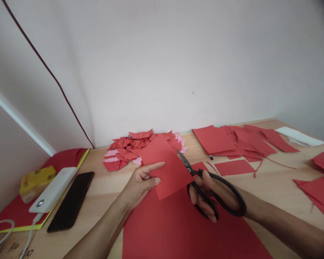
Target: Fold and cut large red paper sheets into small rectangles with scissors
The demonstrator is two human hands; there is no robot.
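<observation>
My left hand (143, 180) pinches a small red paper rectangle (166, 165) by its left edge and holds it tilted above the table. In my right hand (205, 196) are black-handled scissors (218, 194), fingers through the loops. Their blades (184, 160) point up-left and touch the right edge of the rectangle. Below both hands a large red paper sheet (178, 230) lies flat on the wooden table (105, 187).
A heap of folded red and pink paper pieces (129, 147) lies by the wall. Cut red sheets (240, 142) spread at the back right and right edge. At left lie a black phone (71, 199), a white power bank (54, 189) and a yellow object (36, 181).
</observation>
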